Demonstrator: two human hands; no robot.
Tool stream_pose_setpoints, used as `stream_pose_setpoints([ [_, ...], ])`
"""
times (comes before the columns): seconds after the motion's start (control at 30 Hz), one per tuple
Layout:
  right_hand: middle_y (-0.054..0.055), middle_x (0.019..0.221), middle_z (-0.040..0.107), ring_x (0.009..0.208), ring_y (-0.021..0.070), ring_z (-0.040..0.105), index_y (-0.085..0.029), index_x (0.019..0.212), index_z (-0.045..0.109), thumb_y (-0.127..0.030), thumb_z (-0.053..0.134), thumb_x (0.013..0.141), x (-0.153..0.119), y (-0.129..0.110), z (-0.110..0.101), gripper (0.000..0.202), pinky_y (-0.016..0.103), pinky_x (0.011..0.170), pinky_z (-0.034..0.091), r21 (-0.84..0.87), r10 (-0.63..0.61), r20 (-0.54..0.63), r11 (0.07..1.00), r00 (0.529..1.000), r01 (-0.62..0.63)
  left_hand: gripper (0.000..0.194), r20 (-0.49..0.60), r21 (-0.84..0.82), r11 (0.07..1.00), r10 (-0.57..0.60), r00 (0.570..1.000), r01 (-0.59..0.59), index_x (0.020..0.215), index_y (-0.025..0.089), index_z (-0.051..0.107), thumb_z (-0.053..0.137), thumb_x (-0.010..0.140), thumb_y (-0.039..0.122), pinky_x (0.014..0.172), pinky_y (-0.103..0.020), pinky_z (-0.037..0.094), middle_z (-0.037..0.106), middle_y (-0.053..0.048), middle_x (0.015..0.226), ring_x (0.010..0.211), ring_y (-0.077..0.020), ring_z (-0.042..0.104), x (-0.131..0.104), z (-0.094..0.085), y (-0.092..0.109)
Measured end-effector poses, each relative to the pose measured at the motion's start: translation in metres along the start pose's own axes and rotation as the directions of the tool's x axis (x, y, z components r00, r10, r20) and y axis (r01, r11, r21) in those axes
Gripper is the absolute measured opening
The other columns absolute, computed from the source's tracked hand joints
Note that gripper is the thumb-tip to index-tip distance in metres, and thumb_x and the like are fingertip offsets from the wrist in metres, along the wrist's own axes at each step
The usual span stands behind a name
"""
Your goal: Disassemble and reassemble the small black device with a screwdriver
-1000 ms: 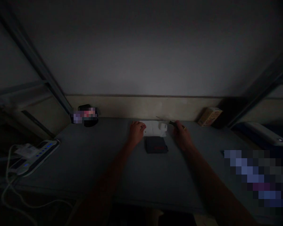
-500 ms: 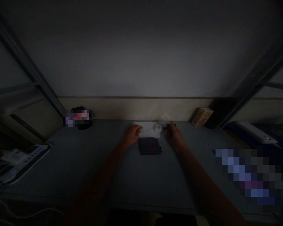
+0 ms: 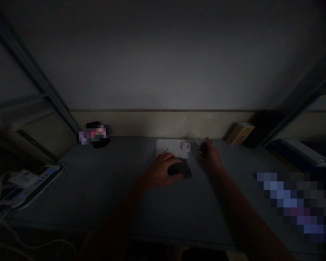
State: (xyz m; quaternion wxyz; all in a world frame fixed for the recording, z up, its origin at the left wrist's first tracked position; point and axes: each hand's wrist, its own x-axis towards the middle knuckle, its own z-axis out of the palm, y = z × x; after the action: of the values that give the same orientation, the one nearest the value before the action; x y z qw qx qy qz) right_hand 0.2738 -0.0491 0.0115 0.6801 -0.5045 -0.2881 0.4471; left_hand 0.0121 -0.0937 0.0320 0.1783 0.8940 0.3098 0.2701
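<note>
My left hand lies over the left part of a dark, flat square case, fingers at its far side and thumb along its near side, gripping it. My right hand is closed round a screwdriver with a black and yellow handle, to the right of the case; its shaft can hardly be made out. Behind the case lies a white sheet of paper. On it are several tiny dark pieces, perhaps screws, near my left fingertips, and a small white object at its right end.
A white power strip with lit blue lights and cables is at the left of the grey table. At the back right a small printed box leans by a dark object. Blurred-out items lie at the back left and right.
My left hand has moved from the paper towards me and right, onto the dark case, taking hold of it. The screwdriver in my right hand has turned. The view has shifted slightly.
</note>
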Motion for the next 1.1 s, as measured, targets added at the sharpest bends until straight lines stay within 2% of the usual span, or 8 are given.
stream_pose_setpoints([
  [0.07, -0.002, 0.069, 0.067, 0.056, 0.0132, 0.057, -0.023, 0.075, 0.067, -0.066, 0.079, 0.072, -0.002, -0.004, 0.002, 0.045, 0.026, 0.047, 0.042, 0.004, 0.013, -0.048, 1.0, 0.999, -0.013, 0.063, 0.055, 0.115, 0.993, -0.01, 0.998, 0.004, 0.14, 0.032, 0.06, 0.08, 0.084, 0.052, 0.111, -0.051, 0.044, 0.057, -0.01, 0.132, 0.126, -0.0322, 0.053, -0.002, 0.007, 0.01],
  [0.17, -0.001, 0.068, 0.066, 0.058, 0.0134, 0.057, -0.022, 0.073, 0.067, -0.065, 0.079, 0.072, -0.004, -0.007, 0.004, 0.044, 0.025, 0.049, 0.043, 0.003, -0.003, -0.06, 1.0, 0.998, 0.003, 0.067, 0.061, 0.213, 0.977, -0.047, 0.997, 0.033, 0.147, 0.034, 0.054, 0.079, 0.086, 0.045, 0.112, -0.056, 0.041, 0.048, -0.012, 0.143, 0.135, -0.037, 0.045, -0.005, 0.017, 0.014],
  [0.27, -0.001, 0.069, 0.066, 0.061, 0.0139, 0.058, -0.022, 0.074, 0.068, -0.066, 0.078, 0.072, -0.004, -0.007, 0.004, 0.046, 0.025, 0.051, 0.044, -0.029, -0.008, -0.074, 1.0, 0.997, 0.006, 0.068, 0.067, 0.225, 0.974, -0.046, 0.997, 0.03, 0.15, 0.033, 0.051, 0.077, 0.088, 0.04, 0.112, -0.057, 0.041, 0.049, -0.012, 0.143, 0.136, -0.0374, 0.043, -0.005, 0.021, 0.011],
  [0.43, 0.0, 0.07, 0.066, 0.062, 0.0141, 0.058, -0.02, 0.075, 0.069, -0.073, 0.077, 0.068, 0.0, -0.006, 0.002, 0.053, 0.024, 0.05, 0.043, -0.102, -0.038, -0.096, 0.994, 0.995, 0.028, 0.056, 0.093, 0.176, 0.984, 0.024, 0.995, -0.04, 0.138, 0.03, 0.063, 0.08, 0.086, 0.041, 0.11, -0.052, 0.043, 0.058, -0.01, 0.13, 0.125, -0.0325, 0.051, 0.0, 0.009, 0.007],
  [0.6, 0.001, 0.07, 0.066, 0.06, 0.0141, 0.058, -0.02, 0.076, 0.07, -0.073, 0.076, 0.069, -0.001, -0.01, 0.001, 0.053, 0.024, 0.049, 0.044, -0.093, -0.014, -0.15, 0.996, 0.989, 0.0, 0.052, 0.032, 0.13, 0.989, 0.07, 0.997, -0.073, 0.13, 0.027, 0.067, 0.083, 0.082, 0.037, 0.109, -0.05, 0.044, 0.06, -0.01, 0.125, 0.121, -0.0309, 0.053, 0.002, -0.01, 0.014],
  [0.83, 0.0, 0.068, 0.064, 0.057, 0.0126, 0.055, -0.02, 0.078, 0.069, -0.069, 0.075, 0.072, 0.0, -0.011, -0.003, 0.05, 0.023, 0.047, 0.041, -0.1, -0.023, -0.187, 0.995, 0.982, 0.004, 0.049, 0.063, 0.171, 0.981, 0.078, 0.995, -0.088, 0.131, 0.026, 0.067, 0.079, 0.085, 0.037, 0.11, -0.049, 0.044, 0.057, -0.011, 0.126, 0.123, -0.0313, 0.051, 0.001, -0.004, 0.019],
  [1.03, -0.001, 0.065, 0.061, 0.056, 0.0118, 0.052, -0.02, 0.077, 0.068, -0.071, 0.077, 0.068, 0.002, -0.009, -0.003, 0.052, 0.024, 0.047, 0.039, -0.102, -0.015, -0.163, 0.995, 0.987, -0.001, 0.078, 0.097, 0.08, 0.996, 0.035, 0.995, -0.043, 0.146, 0.031, 0.054, 0.077, 0.073, 0.012, 0.113, -0.047, 0.043, 0.053, -0.008, 0.138, 0.127, -0.0303, 0.051, 0.001, -0.013, 0.016],
  [1.1, -0.002, 0.062, 0.058, 0.054, 0.0117, 0.05, -0.021, 0.076, 0.068, -0.074, 0.076, 0.067, 0.001, -0.01, -0.003, 0.055, 0.024, 0.046, 0.036, -0.116, -0.037, -0.15, 0.993, 0.988, 0.02, 0.084, 0.123, 0.055, 0.998, 0.016, 0.992, -0.023, 0.149, 0.033, 0.05, 0.076, 0.073, 0.01, 0.11, -0.046, 0.045, 0.053, -0.008, 0.139, 0.126, -0.0297, 0.053, 0.0, -0.017, 0.015],
])
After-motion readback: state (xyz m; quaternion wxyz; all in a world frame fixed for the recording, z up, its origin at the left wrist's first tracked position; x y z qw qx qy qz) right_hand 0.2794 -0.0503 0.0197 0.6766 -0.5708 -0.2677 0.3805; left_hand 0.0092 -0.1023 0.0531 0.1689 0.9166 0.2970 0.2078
